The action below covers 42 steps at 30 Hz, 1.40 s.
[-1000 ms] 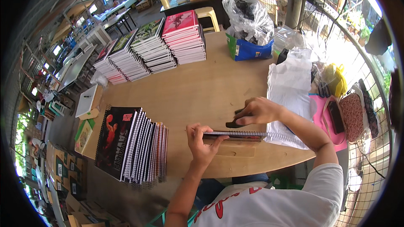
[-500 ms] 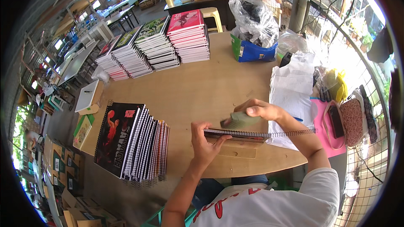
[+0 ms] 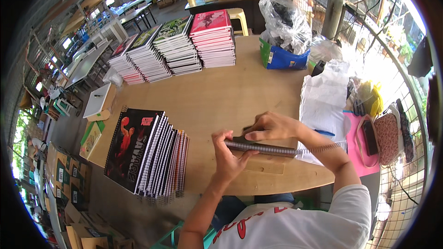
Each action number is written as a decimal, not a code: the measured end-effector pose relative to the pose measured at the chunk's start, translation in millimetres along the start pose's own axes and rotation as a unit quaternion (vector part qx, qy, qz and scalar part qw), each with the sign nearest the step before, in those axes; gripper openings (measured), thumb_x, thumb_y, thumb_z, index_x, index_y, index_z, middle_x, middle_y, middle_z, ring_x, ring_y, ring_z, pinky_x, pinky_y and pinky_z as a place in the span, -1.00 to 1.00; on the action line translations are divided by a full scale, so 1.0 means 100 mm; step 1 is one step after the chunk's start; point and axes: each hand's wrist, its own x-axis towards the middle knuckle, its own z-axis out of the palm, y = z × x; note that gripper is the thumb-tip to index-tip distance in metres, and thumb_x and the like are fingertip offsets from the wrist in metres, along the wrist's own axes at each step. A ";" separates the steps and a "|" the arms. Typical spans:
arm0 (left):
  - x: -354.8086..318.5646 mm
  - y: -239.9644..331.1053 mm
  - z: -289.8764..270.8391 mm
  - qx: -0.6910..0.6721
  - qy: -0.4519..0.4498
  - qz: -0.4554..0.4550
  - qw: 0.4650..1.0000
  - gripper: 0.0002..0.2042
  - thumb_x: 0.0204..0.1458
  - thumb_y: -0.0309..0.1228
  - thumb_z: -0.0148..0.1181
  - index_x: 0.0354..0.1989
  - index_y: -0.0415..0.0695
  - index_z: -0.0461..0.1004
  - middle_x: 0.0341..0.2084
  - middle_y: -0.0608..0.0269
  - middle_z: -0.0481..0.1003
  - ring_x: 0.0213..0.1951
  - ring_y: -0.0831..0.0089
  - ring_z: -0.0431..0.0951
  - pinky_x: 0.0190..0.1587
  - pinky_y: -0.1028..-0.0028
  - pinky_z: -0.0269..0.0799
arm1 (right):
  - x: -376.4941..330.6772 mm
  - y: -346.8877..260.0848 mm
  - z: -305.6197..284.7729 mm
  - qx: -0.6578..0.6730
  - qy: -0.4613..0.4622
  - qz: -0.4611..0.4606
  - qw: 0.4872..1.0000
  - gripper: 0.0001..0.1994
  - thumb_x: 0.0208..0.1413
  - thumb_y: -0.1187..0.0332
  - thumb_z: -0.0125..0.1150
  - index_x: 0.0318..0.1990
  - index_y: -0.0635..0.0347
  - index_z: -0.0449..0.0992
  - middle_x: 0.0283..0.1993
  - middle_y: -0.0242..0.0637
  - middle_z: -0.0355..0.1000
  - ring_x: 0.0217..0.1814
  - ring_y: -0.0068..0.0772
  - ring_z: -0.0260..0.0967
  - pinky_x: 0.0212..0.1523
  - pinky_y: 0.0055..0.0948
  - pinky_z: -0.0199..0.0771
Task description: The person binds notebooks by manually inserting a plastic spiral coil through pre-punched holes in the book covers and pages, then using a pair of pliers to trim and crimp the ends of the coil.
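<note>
My left hand (image 3: 228, 155) is closed around the left end of a notebook (image 3: 260, 148), which stands on edge with its punched spine upward. A wire coil (image 3: 318, 148) runs along that spine and sticks out well past the right end, under my right forearm. Just above the spine, my right hand (image 3: 272, 126) grips a dark green, flattish object (image 3: 242, 140), pressed close to the notebook's left part. My fingers cover most of it, so its kind is unclear. To the left lies a row of spiral notebooks (image 3: 134, 149), the front one with a black cover and a red figure.
Tall stacks of notebooks (image 3: 212, 41) stand at the far left of the table (image 3: 258, 92). A blue and green bag with clear plastic (image 3: 286, 57) is at the back. Wrinkled white paper (image 3: 323, 96), a blue pen (image 3: 324, 132) and a pink folder (image 3: 357, 142) lie at right.
My right hand has moved left and slightly down, bringing the green object from above the notebook's middle to its spine near my left hand. My left hand still holds the notebook.
</note>
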 end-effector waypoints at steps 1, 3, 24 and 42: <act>-0.04 -0.05 -0.04 -0.001 -0.002 -0.003 1.000 -0.26 -0.17 -0.16 0.62 0.06 -0.18 0.24 -0.15 0.20 0.29 -0.13 0.36 0.36 -0.06 0.33 0.40 | -0.01 0.00 -0.02 0.002 -0.001 0.002 1.000 -0.42 0.26 -0.16 0.07 -0.01 0.22 0.67 -0.34 0.04 0.51 -0.22 -0.07 0.46 -0.09 -0.20 0.45; -0.04 -0.24 -0.25 -0.329 -0.011 -0.181 0.927 -0.54 0.05 -0.46 0.45 0.03 -0.18 0.29 -0.11 0.17 0.32 0.00 0.41 0.39 0.11 0.38 0.42 | -0.04 -0.07 -0.13 0.061 0.039 0.075 0.995 -0.42 0.27 -0.16 0.07 -0.01 0.23 0.66 -0.33 0.07 0.51 -0.21 -0.04 0.46 -0.07 -0.19 0.44; 0.03 -0.40 -0.29 -0.297 -0.051 -0.206 0.931 -0.46 -0.05 -0.55 0.50 0.04 -0.16 0.27 -0.29 0.25 0.48 -0.17 0.47 0.52 0.05 0.39 0.43 | 0.15 0.68 0.11 -0.001 0.102 -0.037 0.994 -0.40 0.29 -0.25 0.01 0.22 0.00 0.55 0.06 0.06 0.52 0.09 0.00 0.44 0.19 -0.14 0.40; -0.06 -0.51 -0.21 -0.361 0.002 -0.228 0.904 -0.73 -0.03 -0.56 0.47 -0.22 -0.14 0.47 -0.12 0.30 0.39 -0.19 0.55 0.44 -0.06 0.54 0.43 | -1.99 1.29 0.75 -0.223 0.421 0.306 0.824 -0.64 0.19 0.25 0.24 0.07 0.21 0.42 0.06 -0.04 0.34 0.10 0.11 0.35 0.09 -0.04 0.39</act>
